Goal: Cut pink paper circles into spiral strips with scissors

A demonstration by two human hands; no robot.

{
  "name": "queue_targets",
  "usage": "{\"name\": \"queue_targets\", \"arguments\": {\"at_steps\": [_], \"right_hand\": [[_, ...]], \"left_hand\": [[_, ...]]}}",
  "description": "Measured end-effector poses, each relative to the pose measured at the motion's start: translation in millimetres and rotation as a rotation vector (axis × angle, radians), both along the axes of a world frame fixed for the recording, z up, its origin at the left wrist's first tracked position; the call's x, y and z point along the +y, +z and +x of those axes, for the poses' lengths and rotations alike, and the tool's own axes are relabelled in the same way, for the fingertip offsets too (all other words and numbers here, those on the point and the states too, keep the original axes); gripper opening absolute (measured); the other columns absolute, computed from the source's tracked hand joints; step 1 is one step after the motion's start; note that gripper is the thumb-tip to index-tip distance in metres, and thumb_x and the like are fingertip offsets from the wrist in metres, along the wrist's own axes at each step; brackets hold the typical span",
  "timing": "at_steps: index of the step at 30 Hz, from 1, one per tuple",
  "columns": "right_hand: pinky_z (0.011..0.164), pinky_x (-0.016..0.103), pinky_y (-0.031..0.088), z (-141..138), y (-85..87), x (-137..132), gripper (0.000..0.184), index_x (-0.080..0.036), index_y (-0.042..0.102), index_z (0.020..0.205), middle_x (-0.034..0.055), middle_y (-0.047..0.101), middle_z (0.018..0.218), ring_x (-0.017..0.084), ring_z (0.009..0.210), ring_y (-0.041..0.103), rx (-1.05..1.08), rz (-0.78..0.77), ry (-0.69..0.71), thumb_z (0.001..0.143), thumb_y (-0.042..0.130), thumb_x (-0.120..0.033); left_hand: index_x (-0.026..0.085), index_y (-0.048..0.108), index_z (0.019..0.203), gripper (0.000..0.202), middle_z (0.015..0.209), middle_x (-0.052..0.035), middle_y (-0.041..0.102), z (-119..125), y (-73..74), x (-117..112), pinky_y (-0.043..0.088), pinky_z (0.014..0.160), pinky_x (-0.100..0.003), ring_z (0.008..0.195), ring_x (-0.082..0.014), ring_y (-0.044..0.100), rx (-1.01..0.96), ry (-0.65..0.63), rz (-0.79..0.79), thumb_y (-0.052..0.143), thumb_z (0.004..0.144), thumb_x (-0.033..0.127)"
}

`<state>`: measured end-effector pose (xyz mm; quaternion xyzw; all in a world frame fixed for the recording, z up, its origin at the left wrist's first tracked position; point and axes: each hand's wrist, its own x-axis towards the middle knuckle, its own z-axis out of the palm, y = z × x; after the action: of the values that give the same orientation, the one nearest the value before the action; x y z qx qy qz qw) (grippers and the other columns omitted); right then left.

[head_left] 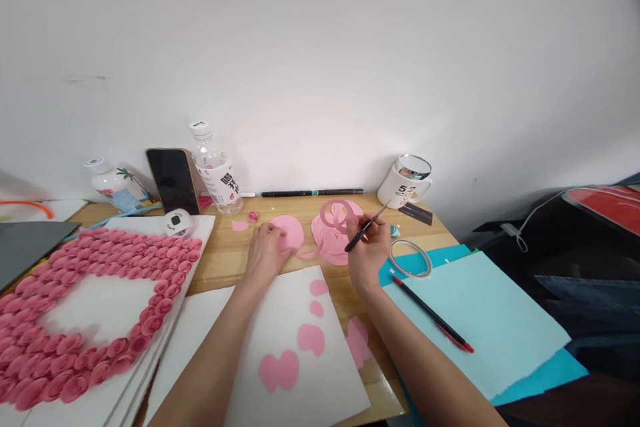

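Observation:
My left hand is at the near left edge of a pink paper circle, its fingers curled over the rim and its thumb at the lower edge. My right hand is closed around scissors with black handles, the blades pointing up and to the right. Just left of this hand lies a pile of pink paper circles. A curled pink paper strip rests over the pile, touching or close behind my right fingers. Pink paper scraps lie on a white sheet between my forearms.
At left, rolled pink paper roses cover a white board. A phone, a bottle and a black pen stand or lie by the wall. A mug, a tape roll and blue paper are at right.

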<state>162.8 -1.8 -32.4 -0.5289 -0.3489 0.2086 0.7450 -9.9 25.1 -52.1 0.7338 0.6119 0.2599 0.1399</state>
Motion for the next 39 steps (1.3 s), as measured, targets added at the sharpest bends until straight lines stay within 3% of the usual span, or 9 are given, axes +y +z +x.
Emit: {"name": "queue_targets", "arguments": {"at_steps": [4,10,14,18,21,26,32,35,39], "right_hand": [[0.055,0.024,0.048,8.2,0.4,7.1,0.033,-0.020,0.047,0.088,-0.0027,0.053,0.075,0.008,0.057,0.053,0.182,0.011,-0.023,0.067,0.068,-0.032],[0.052,0.022,0.047,14.4,11.0,6.0,0.027,-0.021,0.047,0.089,-0.0044,0.051,0.080,0.006,0.053,0.053,0.209,0.143,-0.045,0.070,0.065,-0.027],[0.047,0.021,0.043,17.8,1.7,9.7,0.030,-0.021,0.046,0.091,-0.0041,0.052,0.077,0.005,0.046,0.049,0.188,0.025,-0.055,0.070,0.064,-0.031],[0.069,0.028,0.048,23.7,-11.6,16.2,0.039,-0.019,0.048,0.094,0.0028,0.056,0.088,0.014,0.077,0.058,0.142,-0.075,-0.180,0.063,0.069,-0.031],[0.076,0.031,0.047,23.7,-13.5,16.9,0.039,-0.019,0.048,0.094,0.0035,0.055,0.090,0.016,0.086,0.056,0.096,-0.072,-0.206,0.064,0.069,-0.031],[0.066,0.029,0.049,8.1,-6.3,8.3,0.031,-0.020,0.050,0.092,-0.0020,0.053,0.078,0.010,0.066,0.053,0.163,-0.045,0.075,0.068,0.067,-0.029],[0.069,0.031,0.053,-7.8,1.4,1.9,0.025,-0.019,0.052,0.077,-0.0029,0.048,0.076,0.009,0.068,0.049,0.369,-0.133,0.558,0.063,0.072,-0.025],[0.067,0.030,0.053,-9.3,1.5,3.0,0.028,-0.019,0.052,0.074,-0.0021,0.049,0.074,0.009,0.067,0.049,0.472,-0.207,0.668,0.060,0.075,-0.024],[0.065,0.027,0.051,-9.3,-5.3,4.6,0.033,-0.019,0.052,0.080,-0.0029,0.050,0.070,0.010,0.065,0.050,0.541,-0.257,0.713,0.059,0.077,-0.025]], "left_hand": [[0.018,0.064,0.085,0.023,0.097,-0.0093,0.055,0.1,0.5,-0.2,0.042,0.087,-0.039,0.097,-0.0271,0.051,-0.007,0.003,0.000,0.070,0.063,0.024],[0.019,0.064,0.093,0.047,0.104,-0.0085,0.051,3.1,1.5,-0.2,0.040,0.092,-0.039,0.103,-0.0278,0.048,-0.066,0.054,-0.043,0.079,0.049,0.027],[0.018,0.064,0.094,0.041,0.101,-0.0101,0.053,2.8,-0.5,0.1,0.040,0.092,-0.039,0.103,-0.0284,0.047,-0.045,0.067,-0.020,0.075,0.055,0.024],[0.016,0.064,0.095,0.036,0.101,-0.0110,0.054,1.9,-0.3,-0.9,0.040,0.092,-0.040,0.101,-0.0284,0.047,-0.005,0.026,0.003,0.071,0.061,0.025],[0.016,0.064,0.096,0.036,0.101,-0.0110,0.055,2.2,3.5,-2.5,0.040,0.090,-0.040,0.099,-0.0281,0.047,0.039,-0.007,-0.006,0.070,0.062,0.027],[0.015,0.063,0.098,0.033,0.102,-0.0106,0.058,2.3,10.1,-5.2,0.041,0.089,-0.039,0.099,-0.0273,0.048,0.125,-0.034,-0.021,0.066,0.067,0.025],[0.014,0.066,0.084,0.018,0.100,-0.0117,0.061,0.8,9.6,-4.8,0.042,0.086,-0.039,0.098,-0.0280,0.049,0.167,-0.068,-0.009,0.062,0.071,0.026],[0.015,0.066,0.076,0.012,0.098,-0.0114,0.062,-0.7,7.5,-4.1,0.044,0.082,-0.037,0.095,-0.0272,0.051,0.156,-0.078,0.005,0.060,0.073,0.025],[0.016,0.065,0.072,0.009,0.096,-0.0106,0.063,-2.1,4.7,-3.6,0.044,0.080,-0.036,0.092,-0.0266,0.051,0.123,-0.083,0.035,0.060,0.073,0.023]]}}
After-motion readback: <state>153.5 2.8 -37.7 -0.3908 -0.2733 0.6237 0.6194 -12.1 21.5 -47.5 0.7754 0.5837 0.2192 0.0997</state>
